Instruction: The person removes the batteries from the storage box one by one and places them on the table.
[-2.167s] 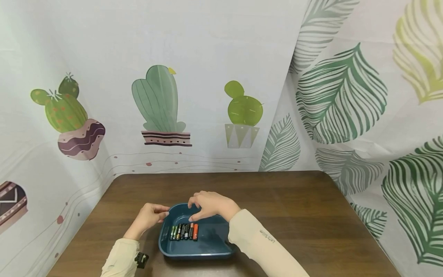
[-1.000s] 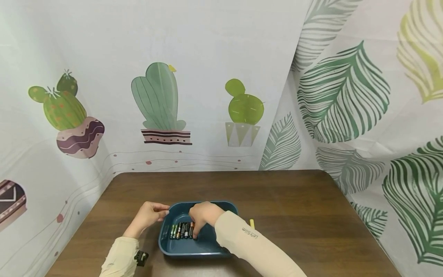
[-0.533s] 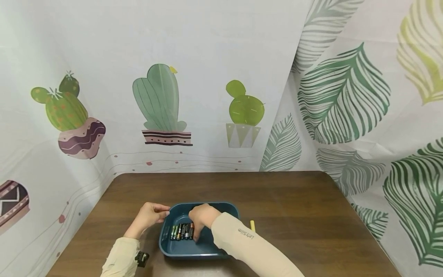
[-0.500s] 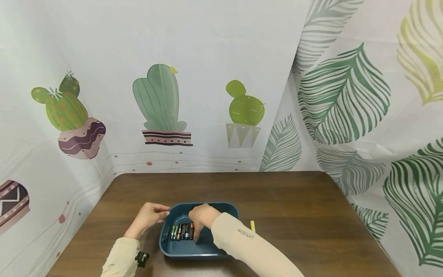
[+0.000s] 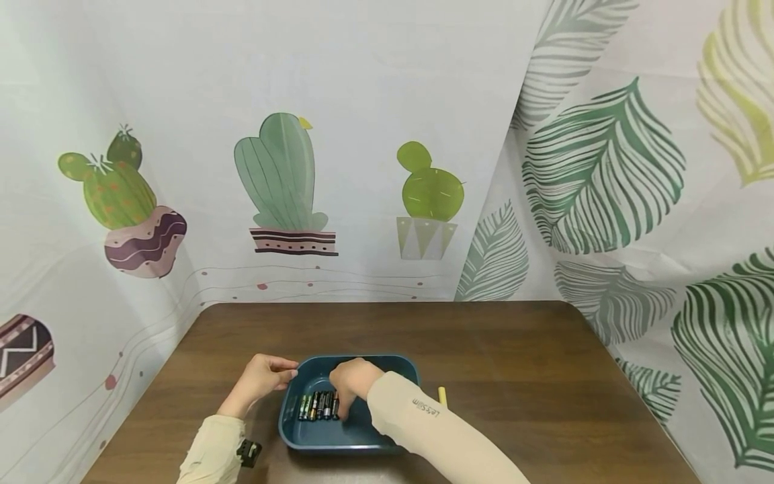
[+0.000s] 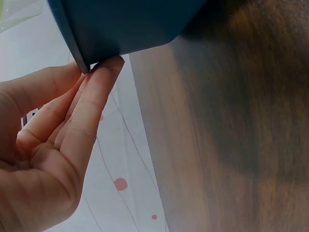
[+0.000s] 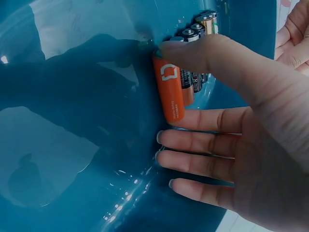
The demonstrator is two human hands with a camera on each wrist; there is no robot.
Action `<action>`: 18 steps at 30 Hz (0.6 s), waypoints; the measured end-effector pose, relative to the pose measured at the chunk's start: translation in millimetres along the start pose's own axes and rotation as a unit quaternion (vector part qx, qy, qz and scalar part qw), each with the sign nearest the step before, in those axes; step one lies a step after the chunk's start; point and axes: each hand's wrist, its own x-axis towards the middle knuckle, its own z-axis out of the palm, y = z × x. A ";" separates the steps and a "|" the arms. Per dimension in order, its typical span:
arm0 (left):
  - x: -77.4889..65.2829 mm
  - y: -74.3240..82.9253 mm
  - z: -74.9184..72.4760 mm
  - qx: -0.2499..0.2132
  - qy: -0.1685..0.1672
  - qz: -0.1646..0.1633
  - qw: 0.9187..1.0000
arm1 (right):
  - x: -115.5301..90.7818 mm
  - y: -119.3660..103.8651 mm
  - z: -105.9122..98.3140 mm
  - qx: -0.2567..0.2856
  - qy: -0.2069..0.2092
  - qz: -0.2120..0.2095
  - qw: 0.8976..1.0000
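A dark blue tray [image 5: 338, 446] sits on the wooden table, with a row of batteries [image 5: 317, 406] side by side in its left half. My left hand [image 5: 256, 378] pinches the tray's far left rim between thumb and fingers; the left wrist view shows the fingers against the tray wall [image 6: 130, 26]. Inside the tray, my right hand [image 5: 357, 378] is at the right end of the row. Its thumb and index finger hold an orange battery [image 7: 169, 92] by the two ends, while the other fingers extend beside it. In the head view this hand hides the orange battery.
A yellow stick-like thing [image 5: 443, 396] lies on the table [image 5: 514, 363] right of the tray, partly hidden by the right sleeve [image 5: 435, 420]. A patterned cloth [image 5: 357, 134] hangs behind the table. A black device [image 5: 248, 453] is on the left wrist.
My right hand has come down from above the batteries and taken hold of the orange one. Its sleeve shifted, baring the yellow thing. The left hand stays on the rim.
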 end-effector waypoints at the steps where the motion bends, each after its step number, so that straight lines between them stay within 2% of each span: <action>1: 0.2 0.3 0.2 -0.001 0.002 -0.001 1.000 | -0.4 0.2 0.1 -0.003 0.002 0.000 1.000; 7: -0.2 -0.6 0.9 -0.001 0.001 -0.004 1.000 | -5.5 1.7 -0.6 -0.007 0.011 -0.005 1.000; 15: -0.1 -1.3 1.2 -0.003 0.004 -0.010 1.000 | -15.3 8.5 -12.0 0.001 0.014 -0.032 0.999; 18: 0.2 -0.5 0.5 0.001 -0.003 0.000 1.000 | -20.1 12.0 -16.5 -0.005 0.025 -0.041 0.999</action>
